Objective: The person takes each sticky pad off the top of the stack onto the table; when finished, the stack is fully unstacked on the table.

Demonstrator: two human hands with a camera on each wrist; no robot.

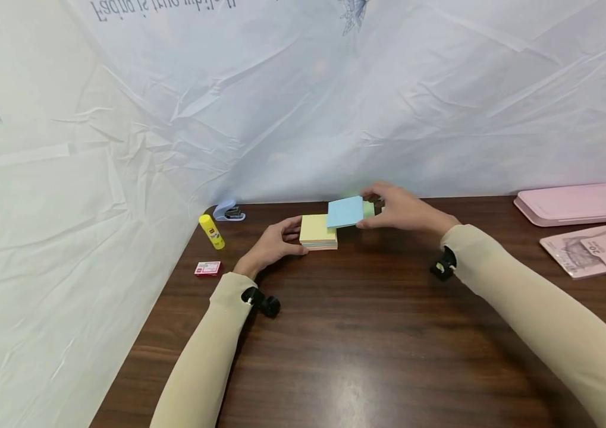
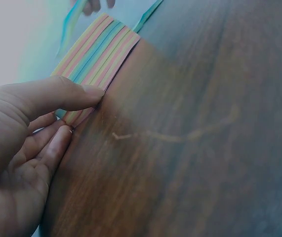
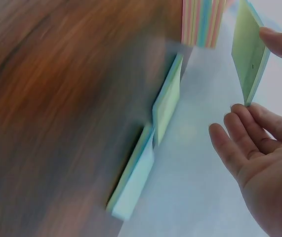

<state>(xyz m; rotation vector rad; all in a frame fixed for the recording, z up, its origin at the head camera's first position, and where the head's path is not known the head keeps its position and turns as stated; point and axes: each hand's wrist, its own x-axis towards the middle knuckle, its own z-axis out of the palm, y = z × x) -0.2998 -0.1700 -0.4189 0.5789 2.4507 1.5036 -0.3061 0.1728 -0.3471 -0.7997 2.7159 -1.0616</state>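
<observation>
A multicoloured stack of sticky note pads, yellow on top, sits on the table near its back edge. My left hand grips its left end, the thumb on the near side and fingers curled at the far side. Just above the stack's right side, a thin sticky note pad with a blue top is pinched in my right hand. Its pale green underside shows in the right wrist view, between the thumb and fingertips. Two low pads, one light green and one paler, lie on the table below that hand.
At the left stand a lilac stapler, a yellow glue stick and a small red-and-white box. A pink case and a pink packet lie at the far right. White sheeting rises behind the table.
</observation>
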